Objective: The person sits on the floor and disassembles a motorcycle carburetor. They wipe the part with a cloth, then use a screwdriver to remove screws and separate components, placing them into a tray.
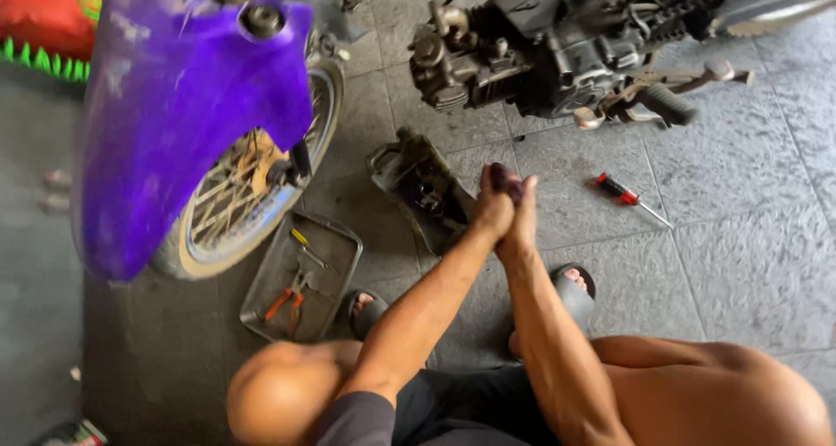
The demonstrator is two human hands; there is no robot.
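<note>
1. The left hand (493, 209) and the right hand (522, 215) are pressed together at arm's length, both clenched around a small dark part (504, 177), of which only the rounded top shows above the fingers.
2. The part sits between the two palms, just in front of the engine (522, 50) and above the stone floor (740, 237). Its shape below the fingers is hidden.
3. Judged from its dark sheen, it looks like hard metal or rubber, compact and stiff, light enough for one hand, probably greasy and so slippery. A full-palm wrap, as now, seems a surer hold than fingertips.
4. Just below the engine, left of the hands, a dirty black cover (418, 185) lies on the floor, touching nothing that can be made out.
5. Right of the hands, below the engine's footpeg, lies a red-and-black screwdriver (631, 198), well apart from the hands.
6. Further left of the engine, a dark metal tray (344, 241) holds orange-handled pliers (287, 302) and a yellow-tipped tool (305, 246), beside the front wheel (252, 193) under a purple fender (174, 106).
7. No readable label shows. Far left of the engine, at the top corner, a red package (48, 10) with a green zigzag edge lies partly cut off.
</note>
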